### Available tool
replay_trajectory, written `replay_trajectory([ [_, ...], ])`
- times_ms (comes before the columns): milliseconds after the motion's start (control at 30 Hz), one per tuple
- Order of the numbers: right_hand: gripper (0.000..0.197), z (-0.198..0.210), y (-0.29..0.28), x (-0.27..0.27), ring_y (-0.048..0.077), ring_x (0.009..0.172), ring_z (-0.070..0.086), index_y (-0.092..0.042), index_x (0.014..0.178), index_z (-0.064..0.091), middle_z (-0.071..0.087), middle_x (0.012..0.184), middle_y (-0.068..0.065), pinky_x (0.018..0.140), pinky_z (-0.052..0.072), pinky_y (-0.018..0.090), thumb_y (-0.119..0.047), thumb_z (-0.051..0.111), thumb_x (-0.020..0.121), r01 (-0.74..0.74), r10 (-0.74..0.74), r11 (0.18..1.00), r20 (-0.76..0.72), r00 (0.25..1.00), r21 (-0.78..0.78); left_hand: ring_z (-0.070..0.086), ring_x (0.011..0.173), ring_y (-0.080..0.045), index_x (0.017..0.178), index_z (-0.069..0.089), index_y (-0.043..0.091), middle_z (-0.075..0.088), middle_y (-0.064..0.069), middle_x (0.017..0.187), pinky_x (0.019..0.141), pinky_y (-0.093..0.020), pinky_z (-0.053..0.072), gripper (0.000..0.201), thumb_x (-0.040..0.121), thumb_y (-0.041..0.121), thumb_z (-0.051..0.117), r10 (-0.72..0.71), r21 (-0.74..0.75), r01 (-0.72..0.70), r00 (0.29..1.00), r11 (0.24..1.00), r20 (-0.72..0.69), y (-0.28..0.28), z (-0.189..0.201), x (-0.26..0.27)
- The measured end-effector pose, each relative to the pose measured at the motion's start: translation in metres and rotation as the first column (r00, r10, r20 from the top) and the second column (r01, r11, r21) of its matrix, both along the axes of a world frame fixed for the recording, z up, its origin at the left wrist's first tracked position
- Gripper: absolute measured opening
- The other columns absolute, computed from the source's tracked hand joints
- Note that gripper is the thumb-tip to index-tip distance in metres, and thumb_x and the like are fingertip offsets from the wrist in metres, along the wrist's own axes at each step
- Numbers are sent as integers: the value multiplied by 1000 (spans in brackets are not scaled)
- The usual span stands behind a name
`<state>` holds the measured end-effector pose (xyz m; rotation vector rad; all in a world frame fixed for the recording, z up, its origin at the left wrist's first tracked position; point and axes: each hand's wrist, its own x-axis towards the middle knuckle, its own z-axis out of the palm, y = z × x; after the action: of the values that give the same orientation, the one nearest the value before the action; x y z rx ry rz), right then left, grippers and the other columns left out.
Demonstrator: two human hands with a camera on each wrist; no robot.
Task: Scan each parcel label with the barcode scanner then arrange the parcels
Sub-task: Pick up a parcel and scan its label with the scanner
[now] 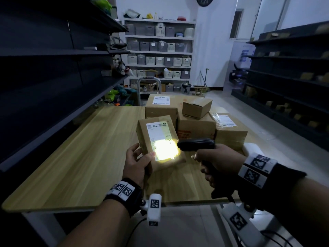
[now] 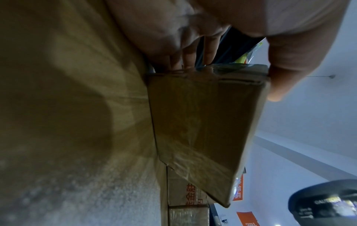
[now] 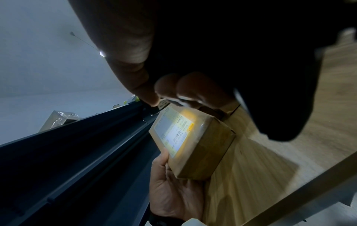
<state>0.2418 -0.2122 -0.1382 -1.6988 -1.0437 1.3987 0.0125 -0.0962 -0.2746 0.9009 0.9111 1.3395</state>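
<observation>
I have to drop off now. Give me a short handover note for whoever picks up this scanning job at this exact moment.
Left hand grips a small parcel, tilted up above the table.
Right hand grips the barcode scanner, its light falling on the parcel's label.
Four more parcels are stacked at the table's far right.
Done: cannot tell whether any were scanned.
Left: confirm this scan, set the parcel down, scan the rest, arrange.

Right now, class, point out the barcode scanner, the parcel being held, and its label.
barcode scanner [image 1: 195,144]: head view, on its black head.
held parcel [image 2: 203,125]: left wrist view, on its brown underside.
label [image 1: 161,138]: head view, on the white sheet's middle.
</observation>
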Motion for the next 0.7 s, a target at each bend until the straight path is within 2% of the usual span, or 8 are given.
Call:
replay_trajectory([
  [67, 36, 1, 0, 0, 22, 49, 51, -5, 127, 63, 56, 62, 6, 54, 44, 32, -17, 72, 95, -1, 1, 1000, -5, 1000, -2, 70, 125, -37, 127, 58, 46, 68, -1, 142, 104, -64, 59, 73, 65, 32, 94, -10, 0, 10, 1000, 1000, -2, 0, 1, -1],
  [200, 32, 3, -1, -1, 21, 49, 52, -4, 122, 62, 56, 62, 6, 54, 45, 32, -17, 72, 95, -9, 9, 1000, -4, 1000, -14, 70, 126, -37, 125, 59, 49, 67, -2, 143, 104, -64, 60, 85, 50, 43, 97, -9, 6, 9, 1000, 1000, -9, 2, -1, 0],
  [367, 33, 6, -1, -3, 22, 49, 52, -4, 124, 62, 56, 63, 6, 55, 45, 32, -18, 71, 96, -33, 33, 999, -10, 999, 10, 71, 126, -35, 130, 59, 48, 68, 0, 145, 105, -63, 60, 87, 53, 42, 97, -2, 5, 2, 1000, 1000, -18, 6, -4, 1],
  [533, 24, 9, -1, -8, 24, 51, 50, -3, 114, 63, 54, 63, 8, 55, 43, 33, -17, 70, 96, -48, 49, 998, -39, 998, 31, 70, 126, -32, 131, 57, 45, 68, -1, 143, 106, -61, 60, 87, 53, 44, 94, 6, 22, -5, 999, 1000, -41, 6, -3, 1],
  [600, 24, 8, -1, -11, 23, 51, 48, -5, 117, 65, 52, 63, 8, 54, 41, 33, -16, 71, 96, -27, 29, 999, -53, 998, 31, 72, 124, -33, 131, 57, 44, 68, -2, 142, 103, -61, 61, 88, 52, 44, 95, 2, 20, -1, 999, 1000, -34, 6, -3, 2],
  [700, 19, 5, -1, -14, 21, 51, 41, -8, 113, 66, 47, 63, 8, 53, 35, 33, -15, 71, 96, 6, -4, 1000, -75, 997, 28, 76, 119, -37, 132, 60, 42, 68, -6, 144, 97, -62, 64, 89, 53, 39, 100, 0, 0, 0, 1000, 1000, 9, 8, -5, 3],
])
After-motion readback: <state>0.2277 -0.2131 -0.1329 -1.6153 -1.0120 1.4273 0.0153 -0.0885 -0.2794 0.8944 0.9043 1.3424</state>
